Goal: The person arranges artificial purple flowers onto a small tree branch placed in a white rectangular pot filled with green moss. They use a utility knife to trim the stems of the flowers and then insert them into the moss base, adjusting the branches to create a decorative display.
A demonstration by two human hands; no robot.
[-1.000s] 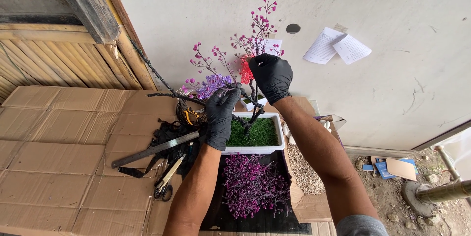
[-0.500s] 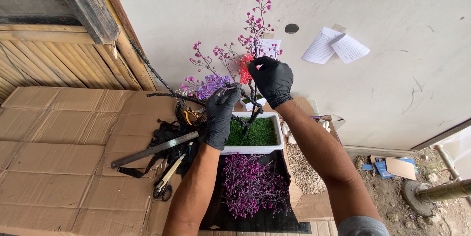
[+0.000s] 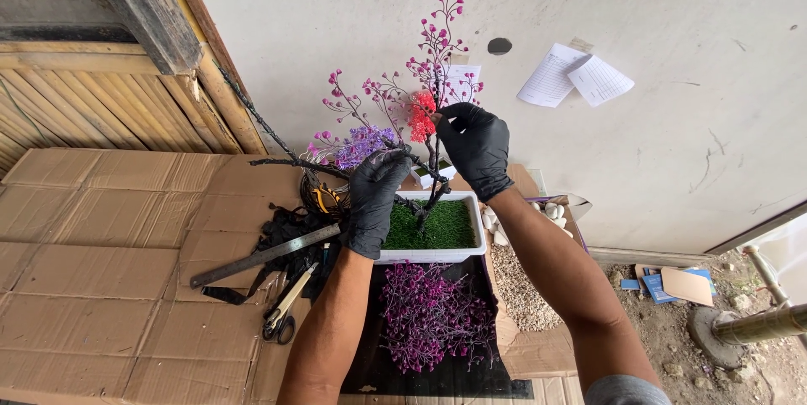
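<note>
Single head-worn camera, looking steeply down and forward from above the person's forearms, close range, wide angle, cardboard-covered work surface [image 3: 109,228] filling lower left, plastered wall [image 3: 672,18] ahead, ground at lower right

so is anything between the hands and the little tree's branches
Nothing visible. The left hand already grips a dark branch, and the right hand touches the red blossom cluster on the tree.

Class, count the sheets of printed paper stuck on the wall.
2 for certain: overlapping white printed sheets and at upper right. A third white paper shows behind the pink beaded branches, mostly hidden.
</note>
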